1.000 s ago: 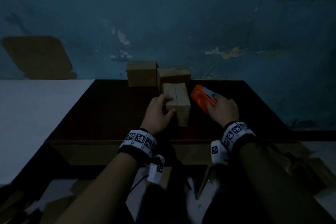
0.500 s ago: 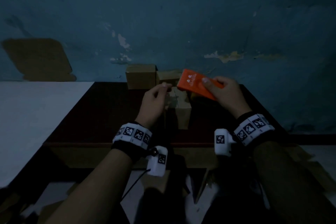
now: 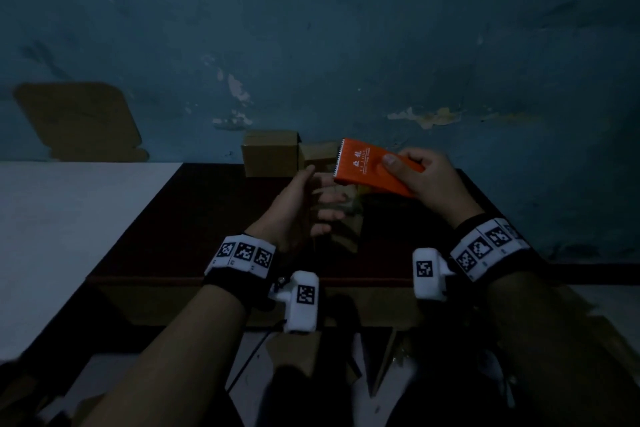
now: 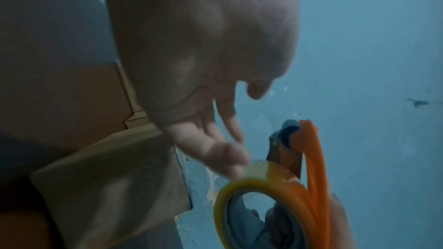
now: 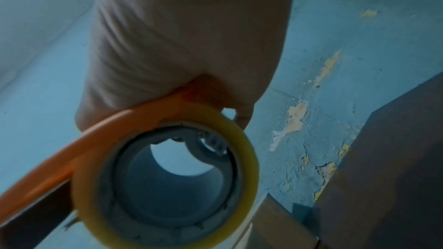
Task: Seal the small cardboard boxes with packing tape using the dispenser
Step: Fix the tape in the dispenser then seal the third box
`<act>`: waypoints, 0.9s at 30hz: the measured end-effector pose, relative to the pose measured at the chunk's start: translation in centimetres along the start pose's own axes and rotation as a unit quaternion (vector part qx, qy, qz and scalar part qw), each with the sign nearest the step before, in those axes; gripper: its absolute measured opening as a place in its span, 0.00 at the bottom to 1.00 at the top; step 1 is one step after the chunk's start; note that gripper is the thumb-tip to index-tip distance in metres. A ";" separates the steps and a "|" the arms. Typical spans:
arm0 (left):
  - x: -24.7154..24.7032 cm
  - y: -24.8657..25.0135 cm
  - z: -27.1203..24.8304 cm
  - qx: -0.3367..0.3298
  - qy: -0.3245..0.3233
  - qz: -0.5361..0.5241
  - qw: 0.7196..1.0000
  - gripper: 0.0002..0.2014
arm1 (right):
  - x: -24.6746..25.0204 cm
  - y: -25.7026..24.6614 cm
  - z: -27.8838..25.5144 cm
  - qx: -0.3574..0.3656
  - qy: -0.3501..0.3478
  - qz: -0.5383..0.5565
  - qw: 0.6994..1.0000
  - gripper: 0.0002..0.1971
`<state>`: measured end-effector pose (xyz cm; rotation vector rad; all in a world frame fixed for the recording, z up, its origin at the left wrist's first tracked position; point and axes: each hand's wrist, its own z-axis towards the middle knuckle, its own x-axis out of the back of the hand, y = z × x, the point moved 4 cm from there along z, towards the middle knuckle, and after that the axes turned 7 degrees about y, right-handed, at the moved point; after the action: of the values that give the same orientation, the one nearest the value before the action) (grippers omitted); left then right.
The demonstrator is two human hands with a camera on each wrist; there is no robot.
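Both hands are hovering above the dark table (image 3: 194, 218). The left hand (image 3: 304, 208), fingers loosely spread, is partly hiding the nearest box (image 3: 349, 229). The right hand (image 3: 426, 180) is gripping the orange dispenser (image 3: 367, 166); its tape roll (image 5: 165, 177) is showing yellowish. Two more boxes (image 3: 270, 158) are standing against the wall, three altogether.

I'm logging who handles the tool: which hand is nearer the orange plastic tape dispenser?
Right. The right hand grips the orange plastic tape dispenser by its rear end, above the table. The left hand hangs open just below its toothed front edge, gripping nothing.
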<state>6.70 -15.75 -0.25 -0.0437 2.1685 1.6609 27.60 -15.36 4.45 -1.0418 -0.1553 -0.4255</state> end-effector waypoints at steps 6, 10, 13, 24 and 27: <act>-0.5 0.8 -0.9 -0.065 0.025 0.029 0.997 0.16 | -0.3 0.3 -0.4 0.003 -0.009 -0.004 1.000 0.15; -0.2 1.0 -1.5 -0.107 0.020 0.059 0.992 0.12 | -0.1 0.6 -0.7 -0.011 -0.003 0.012 1.000 0.14; 0.2 0.8 -1.3 -0.138 0.040 0.094 0.985 0.10 | -0.3 0.8 -0.9 -0.022 -0.013 0.016 1.000 0.15; -0.1 0.7 -1.3 -0.163 0.082 0.156 0.971 0.10 | -1.0 1.5 -0.9 -0.123 -0.144 -0.072 0.979 0.27; -0.3 0.4 -1.2 -0.163 0.084 0.130 0.974 0.11 | -1.3 1.4 -1.4 -0.151 -0.170 -0.046 0.973 0.37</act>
<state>6.53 -16.82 0.46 0.0064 2.0639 2.2251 26.88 -15.58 2.22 -1.4072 -0.4569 -0.3590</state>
